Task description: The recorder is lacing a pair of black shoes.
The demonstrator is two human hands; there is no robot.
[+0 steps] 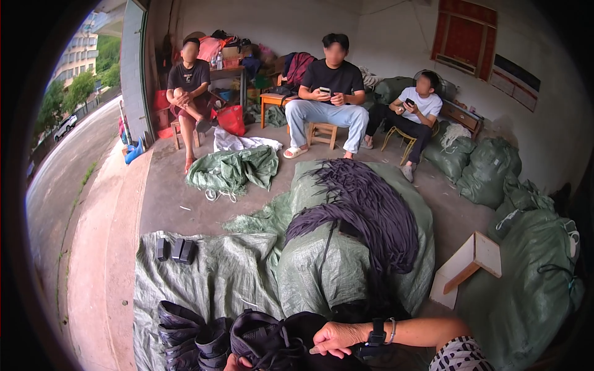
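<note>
At the bottom edge, my left hand (237, 363) grips the side of a black lace-up shoe (257, 337); only its fingertips show. My right hand (337, 339), wearing a black wristband and a bracelet, is closed just right of the shoe's laces. Its fingers are pressed together, and what they pinch is too small to make out. Left of the shoe stand more black shoes (179, 321), nested in stacks. Ahead, a large bundle of dark laces (377, 216) drapes over a stuffed green woven sack (322, 272).
A green woven sheet (210, 278) carries small black boxes (176, 250). A wooden stool (467, 266) lies tipped at the right, by full green sacks (526, 278). Three people (331, 86) sit along the back, two with phones. A crumpled green sack (238, 170) lies before them.
</note>
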